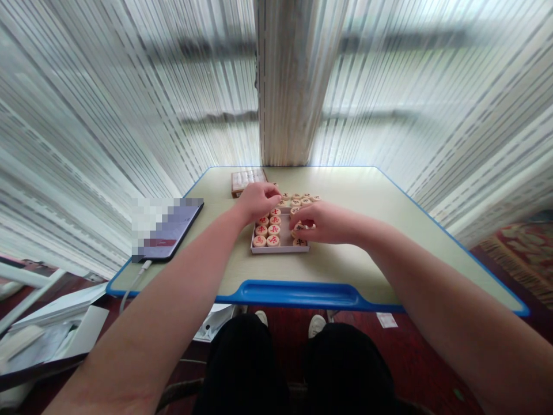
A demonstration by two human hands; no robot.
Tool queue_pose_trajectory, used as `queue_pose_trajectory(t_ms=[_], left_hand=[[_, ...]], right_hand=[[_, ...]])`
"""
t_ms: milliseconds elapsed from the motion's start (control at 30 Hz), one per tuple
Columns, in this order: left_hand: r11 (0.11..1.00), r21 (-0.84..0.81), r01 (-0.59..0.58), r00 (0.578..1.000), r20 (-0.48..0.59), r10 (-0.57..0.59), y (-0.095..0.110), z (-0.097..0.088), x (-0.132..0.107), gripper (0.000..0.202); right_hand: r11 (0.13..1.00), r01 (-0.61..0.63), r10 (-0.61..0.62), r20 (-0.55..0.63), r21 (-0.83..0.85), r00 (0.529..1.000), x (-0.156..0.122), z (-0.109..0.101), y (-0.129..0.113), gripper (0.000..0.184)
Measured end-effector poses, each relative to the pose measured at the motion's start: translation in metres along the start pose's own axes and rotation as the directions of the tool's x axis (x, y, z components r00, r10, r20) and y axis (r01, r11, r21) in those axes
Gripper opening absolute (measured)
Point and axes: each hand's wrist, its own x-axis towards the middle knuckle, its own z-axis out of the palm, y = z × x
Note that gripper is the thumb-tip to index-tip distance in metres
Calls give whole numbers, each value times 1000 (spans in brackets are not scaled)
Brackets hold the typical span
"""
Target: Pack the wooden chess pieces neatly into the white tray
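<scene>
A shallow white box (281, 250) holds Chinese chess pieces in the middle of the table. Red-marked pieces (273, 230) fill its left side in two columns, and black-marked ones (299, 242) stand along its right. My right hand (319, 223) is over the right side, thumb and fingers closed around a black-marked piece (298, 228). At the box's far left corner is my left hand (260, 200), its fingers curled together; whatever they hold is hidden. Just beyond the box, more loose black-marked pieces (306, 200) lie on the table near both hands.
A brown-edged box lid (248, 180) lies behind my left hand. On the left of the blue-rimmed table (345, 265) is a phone (173, 230) with a white cable (133, 285). Striped curtains (207, 86) hang behind. Open white boxes (64, 328) stand low at left.
</scene>
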Motion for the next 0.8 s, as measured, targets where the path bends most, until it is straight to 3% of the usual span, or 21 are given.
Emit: queue_pose_trajectory(t_ms=[167,367,800], left_hand=[[1000,-10,-11,1000,-6,11,2,-1,0,24],[999,-28,24,1000,15,-24,4,-1,0,27],[1000,-14,23,1000,17,-23,1,0,1,28]], right_hand=[[999,41,-42,-31,-27,999,0,1,-2,25],[992,43,-38,42,-115,998,3,5,-7,32],[974,78,-70,45,-214,997,6,10,-11,27]])
